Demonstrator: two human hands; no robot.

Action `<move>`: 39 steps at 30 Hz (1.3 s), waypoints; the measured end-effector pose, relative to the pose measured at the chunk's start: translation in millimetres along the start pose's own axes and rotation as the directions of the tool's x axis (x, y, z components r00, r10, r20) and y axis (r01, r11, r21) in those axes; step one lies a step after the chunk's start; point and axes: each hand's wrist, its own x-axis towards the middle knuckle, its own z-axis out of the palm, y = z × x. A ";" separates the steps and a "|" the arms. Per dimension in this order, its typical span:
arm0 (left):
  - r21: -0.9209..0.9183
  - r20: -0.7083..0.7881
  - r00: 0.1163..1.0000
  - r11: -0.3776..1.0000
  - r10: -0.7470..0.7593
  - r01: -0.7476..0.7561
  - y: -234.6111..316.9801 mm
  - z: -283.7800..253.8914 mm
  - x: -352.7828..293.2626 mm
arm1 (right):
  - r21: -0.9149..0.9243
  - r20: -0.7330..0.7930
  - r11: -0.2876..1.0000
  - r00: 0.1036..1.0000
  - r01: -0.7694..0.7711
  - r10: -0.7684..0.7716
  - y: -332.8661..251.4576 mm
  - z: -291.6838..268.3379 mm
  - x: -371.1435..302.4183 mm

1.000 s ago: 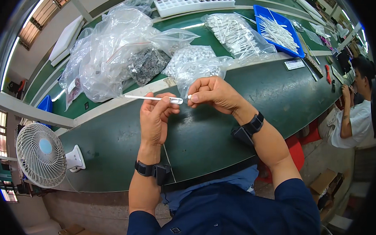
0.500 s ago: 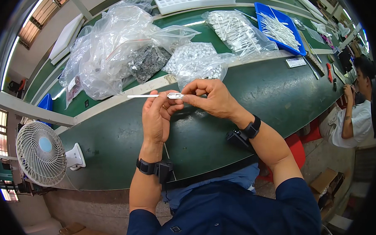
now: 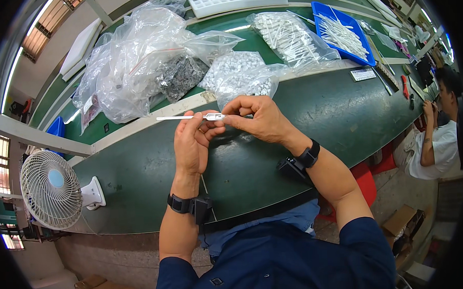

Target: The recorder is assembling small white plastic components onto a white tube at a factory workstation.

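Above the near part of the green table, both hands hold a slim white plastic stick level. Its right end widens into a head with an opening. My left hand pinches the stick about its middle, thumb and fingers closed around it. At the head's tip, the thumb and forefinger of my right hand are pressed together; whether a small separate piece sits between them I cannot make out. Just beyond the hands lies a clear bag of small white parts, and next to it a bag of dark grey parts.
A heap of clear plastic bags covers the far left. Further right are a bag of white sticks and a blue tray of white sticks. A white compartment tray stands behind. A fan is at left; a co-worker sits at right.
Nearly still: both hands keep the same hold on the stick. The picture has shifted very slightly.
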 end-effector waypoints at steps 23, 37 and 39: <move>0.048 -0.024 0.999 0.998 -0.036 0.038 -18.1 2.2 -1.9 | -0.090 -0.101 0.995 0.993 0.046 -0.055 8.5 7.8 -0.2; 0.155 -0.037 0.999 0.988 0.015 -0.009 -19.2 -1.7 -0.6 | -0.162 -0.069 0.987 0.997 0.015 -0.026 14.0 3.8 1.8; 0.158 -0.049 0.998 0.987 0.027 -0.019 -19.5 -1.5 -0.5 | -0.135 -0.070 0.990 0.996 0.039 -0.049 19.6 4.5 2.2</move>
